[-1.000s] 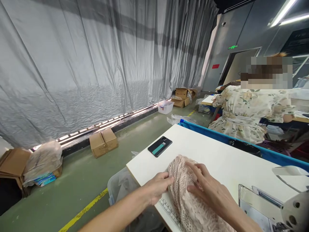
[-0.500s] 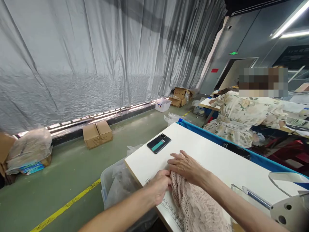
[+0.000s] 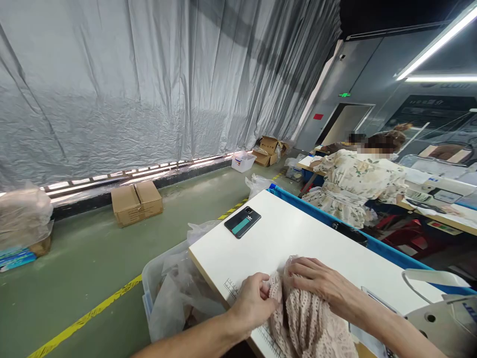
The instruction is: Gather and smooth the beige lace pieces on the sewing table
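A bunched piece of pale pink lace fabric [image 3: 309,318] with rows of small holes lies over the front of the white table [image 3: 290,223]. My left hand [image 3: 257,301] pinches the fabric's left edge between thumb and curled fingers. On top of the cloth, my right hand [image 3: 322,281] bends its fingers over a gathered fold and grips it; its thumb is hidden. Between the hands the lace forms a deep crease. Beyond them a dark phone [image 3: 243,222] with a green stripe lies flat near the table's far left corner.
Part of a sewing machine [image 3: 443,318] stands at the right. Beside the table's left edge is a clear plastic bin [image 3: 149,283] with plastic sheeting. A blue cloth trough [image 3: 391,251] runs along the far side. A co-worker [image 3: 365,179] sits beyond; a cardboard box [image 3: 137,203] rests on the floor.
Both hands have drawn nearer with the lace, and my right hand has shifted rightward. The fabric's top end is now more bunched. The view has turned slightly right.
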Demonstrator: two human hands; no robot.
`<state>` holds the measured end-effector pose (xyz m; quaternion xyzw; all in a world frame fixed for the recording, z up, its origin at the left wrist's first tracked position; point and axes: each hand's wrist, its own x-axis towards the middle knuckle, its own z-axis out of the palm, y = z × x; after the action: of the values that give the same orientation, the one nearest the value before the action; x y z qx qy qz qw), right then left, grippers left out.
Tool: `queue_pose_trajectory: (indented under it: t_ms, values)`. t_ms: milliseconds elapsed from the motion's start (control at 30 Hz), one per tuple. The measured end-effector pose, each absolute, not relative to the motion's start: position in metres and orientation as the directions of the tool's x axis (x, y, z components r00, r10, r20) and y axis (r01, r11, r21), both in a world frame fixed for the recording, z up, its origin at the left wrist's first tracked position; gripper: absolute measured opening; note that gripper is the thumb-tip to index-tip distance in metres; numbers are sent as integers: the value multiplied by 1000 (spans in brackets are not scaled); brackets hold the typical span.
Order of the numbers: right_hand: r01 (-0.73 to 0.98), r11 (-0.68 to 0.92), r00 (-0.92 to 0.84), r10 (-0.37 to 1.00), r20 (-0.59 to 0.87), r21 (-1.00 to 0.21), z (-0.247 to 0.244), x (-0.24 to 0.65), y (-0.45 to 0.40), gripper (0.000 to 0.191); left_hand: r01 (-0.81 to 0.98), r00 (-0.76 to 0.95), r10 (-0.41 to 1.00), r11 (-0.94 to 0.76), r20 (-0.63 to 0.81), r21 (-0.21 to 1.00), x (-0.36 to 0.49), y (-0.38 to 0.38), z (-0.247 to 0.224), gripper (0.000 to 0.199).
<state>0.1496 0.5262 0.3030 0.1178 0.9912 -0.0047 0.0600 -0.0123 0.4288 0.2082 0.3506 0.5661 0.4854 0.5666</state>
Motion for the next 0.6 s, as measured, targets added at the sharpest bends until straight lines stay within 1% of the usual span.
queue_pose_trajectory:
  t_ms: [100,233,300,367,467,600]
  values:
    - [252,967,-963,248,-103,-34,307,160,526,41,-121,-117,955,259,-273,958,-19,429,209,34]
    - [242,968,-966,235,-107,-64,309,163,524,38,-80,-177,949,251,-262,965,-20,430,204,23]
    - [211,976,-971,204,-122,-53,309,158,522,32,-70,-197,946,250,-259,966,-17,433,202,19]
    - [177,984,-974,171,-149,-22,308,150,519,31,-72,-206,948,233,-243,970,-15,438,200,15]
    - [159,987,-966,157,-206,5,305,136,515,42,-104,-222,953,185,-205,977,-11,444,199,12]
    - [188,982,-954,182,-237,-4,298,123,517,64,-194,-274,944,134,-185,972,-6,448,196,19]
